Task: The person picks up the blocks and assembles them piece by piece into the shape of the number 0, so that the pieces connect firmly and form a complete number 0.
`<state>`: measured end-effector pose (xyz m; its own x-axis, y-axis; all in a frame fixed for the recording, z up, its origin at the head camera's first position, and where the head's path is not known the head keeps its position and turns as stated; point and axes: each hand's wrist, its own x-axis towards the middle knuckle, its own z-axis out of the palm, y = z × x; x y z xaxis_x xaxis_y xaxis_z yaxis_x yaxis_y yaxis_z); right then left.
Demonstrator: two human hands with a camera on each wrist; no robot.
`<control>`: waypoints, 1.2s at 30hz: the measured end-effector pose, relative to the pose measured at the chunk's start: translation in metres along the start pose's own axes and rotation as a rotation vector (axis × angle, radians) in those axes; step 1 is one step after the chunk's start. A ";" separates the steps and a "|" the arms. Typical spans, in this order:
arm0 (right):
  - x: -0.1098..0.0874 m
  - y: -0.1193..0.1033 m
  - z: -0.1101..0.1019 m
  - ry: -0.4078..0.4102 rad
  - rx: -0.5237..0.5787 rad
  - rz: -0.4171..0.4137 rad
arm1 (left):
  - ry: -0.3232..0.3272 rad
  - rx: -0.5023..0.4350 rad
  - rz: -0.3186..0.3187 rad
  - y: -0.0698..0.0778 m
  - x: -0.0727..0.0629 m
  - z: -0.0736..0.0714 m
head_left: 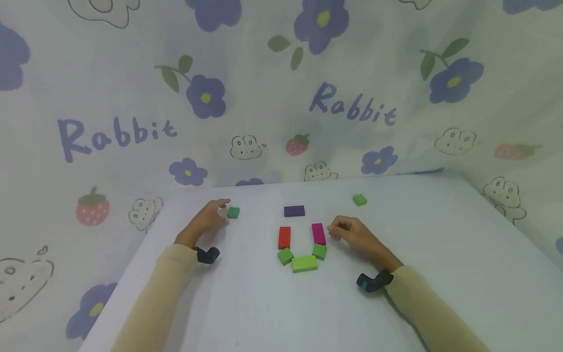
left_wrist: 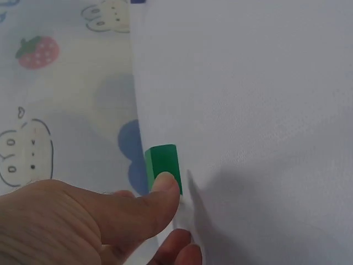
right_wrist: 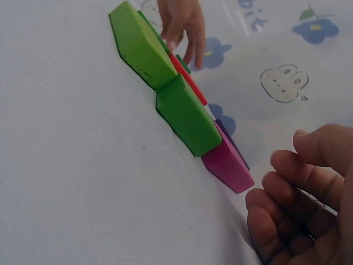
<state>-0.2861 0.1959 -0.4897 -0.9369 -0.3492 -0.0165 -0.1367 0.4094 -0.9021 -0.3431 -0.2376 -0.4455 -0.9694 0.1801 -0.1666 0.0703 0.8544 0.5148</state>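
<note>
Held left hand (head_left: 206,220) with thumb and fingers parted at dark-green block (head_left: 233,212), left of purple block (head_left: 294,211); could not tell whether touching. Held right hand (head_left: 357,237) with fingers loosely curled, just beside magenta block (head_left: 318,233) on white table (head_left: 281,313).

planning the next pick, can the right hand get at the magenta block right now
Probably yes: the right hand looks empty close beside the magenta block, with nothing between them; a green block sits only at its near end.
</note>
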 end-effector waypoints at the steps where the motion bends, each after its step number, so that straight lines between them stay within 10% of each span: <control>1: 0.000 0.001 0.000 -0.001 0.001 -0.002 | -0.003 0.001 0.001 0.000 0.001 0.001; 20: -0.002 0.003 -0.001 0.002 -0.009 -0.050 | 0.112 -0.016 0.079 0.007 0.004 0.013; 36: -0.001 0.004 0.000 0.001 -0.010 -0.064 | 0.063 -0.106 0.171 0.099 -0.011 0.041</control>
<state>-0.2858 0.1981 -0.4935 -0.9264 -0.3742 0.0419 -0.1998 0.3941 -0.8971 -0.3157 -0.1346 -0.4270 -0.9586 0.2843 -0.0174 0.2134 0.7571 0.6175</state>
